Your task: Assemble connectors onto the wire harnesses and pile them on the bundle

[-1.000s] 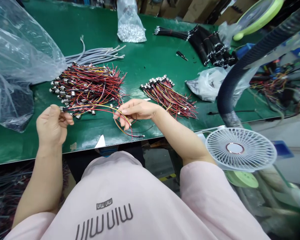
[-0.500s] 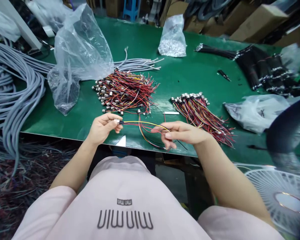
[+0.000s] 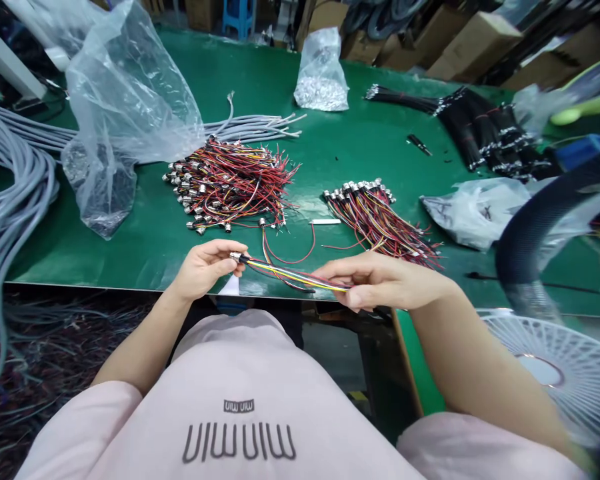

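My left hand [image 3: 206, 269] pinches the silver metal end of a connector with wire leads [image 3: 291, 273]. Its yellow, white, black and red leads run rightward, nearly straight and close together. Thumb and fingers of my right hand [image 3: 387, 280] are closed on the far part of these leads, whose tips are hidden. Behind them a second wired connector [image 3: 262, 223] lies at the table's front edge, one red lead curving right. Farther back is a big heap of similar wired connectors [image 3: 237, 187], and to its right a smaller, more aligned bunch [image 3: 375, 217].
A white stick-like piece [image 3: 326, 222] lies between the heaps on the green table [image 3: 260, 73]. Grey cables [image 3: 15, 160] and a clear plastic bag [image 3: 130, 100] are at left. Bundled black wires [image 3: 470, 127], a black flexible duct [image 3: 540, 220] and a white fan [image 3: 545, 367] stand right.
The leads, spread and loosely curved before, are now drawn together and straighter. My right hand has closed around them. The whole view has shifted slightly to the right.
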The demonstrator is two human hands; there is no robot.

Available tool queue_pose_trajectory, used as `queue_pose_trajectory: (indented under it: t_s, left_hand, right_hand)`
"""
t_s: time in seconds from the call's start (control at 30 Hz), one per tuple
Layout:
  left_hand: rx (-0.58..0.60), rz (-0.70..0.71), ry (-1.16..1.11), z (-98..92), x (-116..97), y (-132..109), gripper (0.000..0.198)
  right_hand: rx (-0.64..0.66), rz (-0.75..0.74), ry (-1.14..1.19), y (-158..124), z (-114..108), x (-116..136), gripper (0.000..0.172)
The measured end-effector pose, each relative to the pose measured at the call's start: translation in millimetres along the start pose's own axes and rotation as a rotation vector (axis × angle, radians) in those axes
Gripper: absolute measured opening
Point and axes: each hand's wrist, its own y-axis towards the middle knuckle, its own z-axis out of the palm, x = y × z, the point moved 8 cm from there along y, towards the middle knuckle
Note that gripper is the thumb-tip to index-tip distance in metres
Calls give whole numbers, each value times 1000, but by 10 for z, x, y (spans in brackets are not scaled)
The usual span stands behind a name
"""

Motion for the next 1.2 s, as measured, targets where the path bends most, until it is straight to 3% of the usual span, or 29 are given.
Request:
queue_pose_trajectory:
  t_s: [0.17, 0.3, 0.4, 0.57, 0.63, 0.7, 0.73, 0.8, 0.87, 1.03, 1.2]
  left_hand:
    - [25, -23, 71, 64, 89, 15, 28]
    - [84, -62, 229, 167, 218, 24, 33]
    - [94, -70, 364, 198, 341, 15, 37]
    - [81, -87, 561, 149, 515, -19, 46]
    - [82, -83, 596, 133, 536, -27, 48]
    - [77, -84, 588, 119, 539, -30, 49]
    - [72, -86, 575, 113, 538, -31, 49]
    - [62, -93, 553, 103, 536, -31, 49]
    - [58, -98, 538, 98, 538, -27, 48]
    - [73, -107, 527, 111, 546, -11, 44]
    - [81, -103, 505, 129, 532, 2, 42]
  right_hand:
    - [-19, -40, -256, -135, 32, 212, 47]
    - [-174, -42, -339, -405, -157, 355, 46]
    - [-399, -4, -444, -698, -472, 442, 43]
    - [-898, 105, -898, -1101, -1203, 551, 37]
    - [-1114, 200, -1089, -1193, -1497, 509, 34]
    - [-1237, 377, -1267, -1210, -1733, 353, 34]
    - [-1228, 493, -1332, -1181, -1826, 217, 36]
    - [-1076, 712, -1398, -1075, -1945, -150, 40]
    - [-914, 825, -1398, -988, -1958, -519, 38]
    - [-800, 830, -1388, -949, -1814, -1040, 36]
    - [-836, 801, -1425, -988, -1747, -1101, 42]
